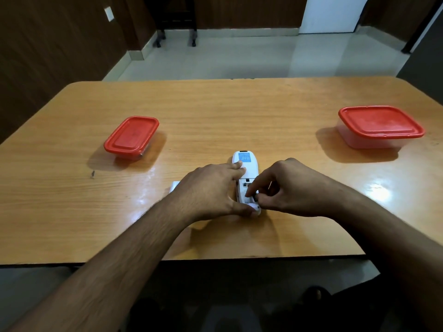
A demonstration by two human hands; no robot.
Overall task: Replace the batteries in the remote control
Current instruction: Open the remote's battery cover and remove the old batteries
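A white remote control lies face down near the table's front middle, a blue label at its far end and its battery compartment uncovered. My left hand presses down on it, fingers on the back and thumb at the near end. My right hand pinches a small dark battery at the compartment's right side. A white piece, probably the battery cover, peeks out left of my left hand.
The wooden table holds two clear containers with red lids, a smaller one at the left and a larger one at the right. The table's front edge runs just below my forearms. Tiled floor lies beyond.
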